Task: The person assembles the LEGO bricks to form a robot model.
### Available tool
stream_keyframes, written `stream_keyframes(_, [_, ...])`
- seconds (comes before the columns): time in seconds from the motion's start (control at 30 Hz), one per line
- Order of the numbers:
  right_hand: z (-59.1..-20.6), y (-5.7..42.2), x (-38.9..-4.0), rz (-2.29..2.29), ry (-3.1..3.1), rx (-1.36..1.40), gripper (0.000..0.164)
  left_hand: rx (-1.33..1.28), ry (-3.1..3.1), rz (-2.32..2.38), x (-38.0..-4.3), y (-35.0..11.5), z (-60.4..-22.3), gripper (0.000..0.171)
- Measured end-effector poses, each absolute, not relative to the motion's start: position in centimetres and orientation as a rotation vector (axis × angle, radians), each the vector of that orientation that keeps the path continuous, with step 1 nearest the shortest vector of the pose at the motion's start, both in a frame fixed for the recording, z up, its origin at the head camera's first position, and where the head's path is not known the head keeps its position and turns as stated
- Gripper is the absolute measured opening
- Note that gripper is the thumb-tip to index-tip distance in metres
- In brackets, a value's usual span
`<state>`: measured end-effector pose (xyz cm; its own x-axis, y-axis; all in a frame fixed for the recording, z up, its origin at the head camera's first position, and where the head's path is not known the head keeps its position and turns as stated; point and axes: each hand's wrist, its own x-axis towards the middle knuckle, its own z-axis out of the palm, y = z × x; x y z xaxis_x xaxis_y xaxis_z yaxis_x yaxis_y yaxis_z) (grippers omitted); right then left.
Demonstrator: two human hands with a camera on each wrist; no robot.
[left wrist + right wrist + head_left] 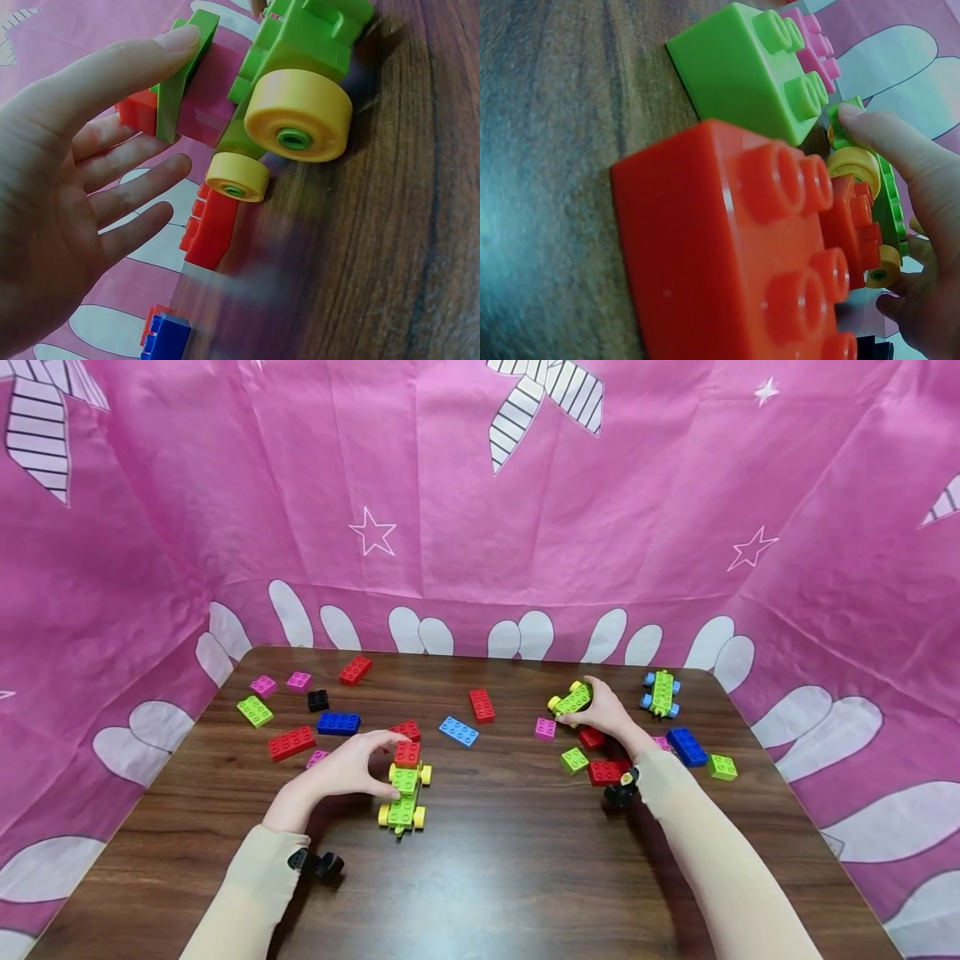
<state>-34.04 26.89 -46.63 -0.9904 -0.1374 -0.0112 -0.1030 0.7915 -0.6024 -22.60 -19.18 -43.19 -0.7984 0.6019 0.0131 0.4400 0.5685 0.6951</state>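
My left hand (341, 772) pinches the stacked bricks on a toy brick car (402, 812) with a lime green base and yellow wheels, standing on the table. In the left wrist view the thumb lies on a green brick (174, 101); below that is a pink brick (214, 94), and a red brick (138, 111) sits on the green one. Farther off at the right, my right hand (611, 717) grips a second lime green wheeled base (573, 698), its thumb at one end. That base is tilted, above a red brick (851, 225).
Another wheeled base, green with blue wheels (662, 693), stands at the back right. Around the right hand lie a pink brick (545, 728), a green brick (574, 760) and a dark blue brick (687, 747). Several loose bricks, one a light blue plate (459, 732), spread across the left and middle.
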Motion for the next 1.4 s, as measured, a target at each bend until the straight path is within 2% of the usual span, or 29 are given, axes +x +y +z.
stream_keyframes(0.57, [-45.1, 26.9, -33.5, -0.988, 2.972, -0.249, 0.105, 0.871, 2.569, 1.046, -22.6, -19.4, -42.8, 0.082])
stream_keyframes(0.83, [-43.7, 26.1, -32.9, -1.007, 2.992, -0.316, 0.105, 0.887, 2.611, 1.107, -22.7, -19.5, -42.2, 0.076])
stream_keyframes(1.13, [-42.7, 23.4, -30.8, -1.107, 2.955, -0.458, 0.105, 0.883, 2.684, 1.156, -22.9, -18.4, -41.3, 0.07])
stream_keyframes(1.4, [-42.7, 20.9, -28.2, -1.111, 2.875, -0.625, 0.106, 0.9, 2.738, 1.141, -22.5, -16.8, -40.9, 0.072])
